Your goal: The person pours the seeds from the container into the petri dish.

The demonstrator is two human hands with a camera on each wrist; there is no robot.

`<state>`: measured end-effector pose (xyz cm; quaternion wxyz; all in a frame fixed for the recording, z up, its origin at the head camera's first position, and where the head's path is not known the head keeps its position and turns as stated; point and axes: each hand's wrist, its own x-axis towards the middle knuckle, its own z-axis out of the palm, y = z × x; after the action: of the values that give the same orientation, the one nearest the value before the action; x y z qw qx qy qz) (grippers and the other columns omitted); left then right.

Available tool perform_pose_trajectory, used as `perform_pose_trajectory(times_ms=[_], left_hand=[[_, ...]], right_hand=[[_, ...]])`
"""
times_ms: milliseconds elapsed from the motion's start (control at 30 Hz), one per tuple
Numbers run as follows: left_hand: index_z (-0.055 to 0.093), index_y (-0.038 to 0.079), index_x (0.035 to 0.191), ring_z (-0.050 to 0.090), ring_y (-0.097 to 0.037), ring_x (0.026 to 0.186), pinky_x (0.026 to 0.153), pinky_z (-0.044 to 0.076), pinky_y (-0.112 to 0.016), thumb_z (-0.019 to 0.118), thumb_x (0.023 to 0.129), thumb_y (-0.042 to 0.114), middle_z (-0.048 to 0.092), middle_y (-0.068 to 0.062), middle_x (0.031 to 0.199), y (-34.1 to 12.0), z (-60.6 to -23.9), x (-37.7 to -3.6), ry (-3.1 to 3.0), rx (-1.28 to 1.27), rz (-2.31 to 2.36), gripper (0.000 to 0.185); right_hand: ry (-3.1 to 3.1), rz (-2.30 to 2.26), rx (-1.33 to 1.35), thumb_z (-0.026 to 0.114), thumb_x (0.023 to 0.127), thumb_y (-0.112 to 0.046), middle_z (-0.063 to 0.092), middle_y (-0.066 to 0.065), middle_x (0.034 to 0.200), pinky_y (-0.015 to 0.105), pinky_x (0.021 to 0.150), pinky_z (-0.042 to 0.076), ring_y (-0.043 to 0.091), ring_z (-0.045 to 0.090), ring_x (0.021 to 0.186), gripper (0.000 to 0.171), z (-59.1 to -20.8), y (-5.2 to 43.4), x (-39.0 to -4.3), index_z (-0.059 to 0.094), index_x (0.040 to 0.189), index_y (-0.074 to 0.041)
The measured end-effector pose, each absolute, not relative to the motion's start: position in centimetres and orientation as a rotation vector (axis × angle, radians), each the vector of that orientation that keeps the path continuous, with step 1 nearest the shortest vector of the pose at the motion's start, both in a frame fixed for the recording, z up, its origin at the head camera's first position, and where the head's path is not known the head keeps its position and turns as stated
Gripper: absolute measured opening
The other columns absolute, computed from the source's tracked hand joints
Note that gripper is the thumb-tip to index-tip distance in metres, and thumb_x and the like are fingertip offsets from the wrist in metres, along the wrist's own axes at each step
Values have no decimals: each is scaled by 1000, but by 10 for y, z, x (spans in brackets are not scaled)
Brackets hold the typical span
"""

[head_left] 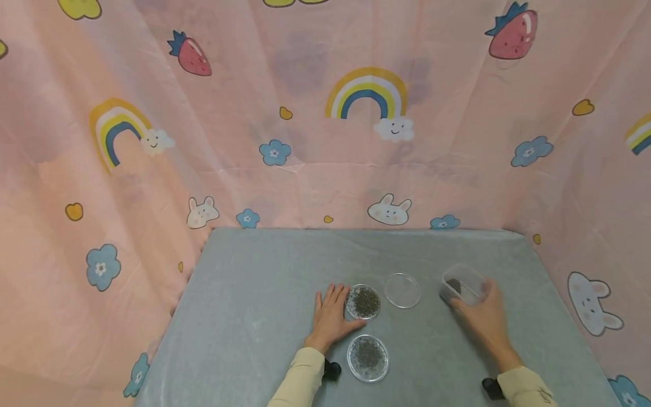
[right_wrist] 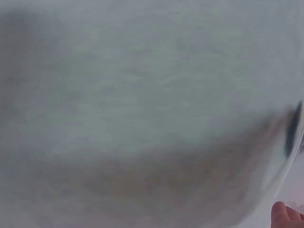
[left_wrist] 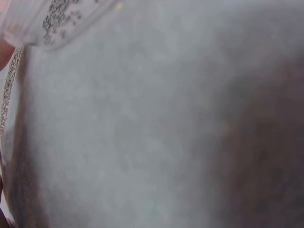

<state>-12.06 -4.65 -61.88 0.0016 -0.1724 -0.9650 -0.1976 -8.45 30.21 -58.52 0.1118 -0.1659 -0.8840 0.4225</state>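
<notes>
My left hand (head_left: 332, 321) lies on the table, thumb and index finger at opposite sides of a clear petri dish (head_left: 363, 302) of dark granules, holding its rim. Closer to me, a second petri dish (head_left: 368, 358) also contains dark granules. Over on the right, my right hand (head_left: 480, 316) grips a clear plastic box (head_left: 464, 282) by its near right side. A small heap of dark granules (head_left: 454, 286) shows in the box. In the right wrist view only a fingertip (right_wrist: 279, 213) and a sliver of the box appear.
An upturned or bare clear round dish or lid (head_left: 402, 290) lies between the far petri dish and the box. Grey cloth covers the table (head_left: 244, 316). A pink printed curtain (head_left: 305, 169) hangs behind it and along both sides.
</notes>
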Motion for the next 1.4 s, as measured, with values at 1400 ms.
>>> perform_pose_trajectory(times_ms=[1400], left_hand=[[43, 15, 148, 29, -29, 144, 114, 18, -60, 70, 77, 65, 43, -7, 151, -48, -619, -121, -3036, -543, -652, 91]], right_hand=[[-2755, 811, 307, 82, 75, -28, 33, 39, 142, 63, 104, 31, 54, 33, 131, 96, -597, 226, -117, 30, 141, 19]])
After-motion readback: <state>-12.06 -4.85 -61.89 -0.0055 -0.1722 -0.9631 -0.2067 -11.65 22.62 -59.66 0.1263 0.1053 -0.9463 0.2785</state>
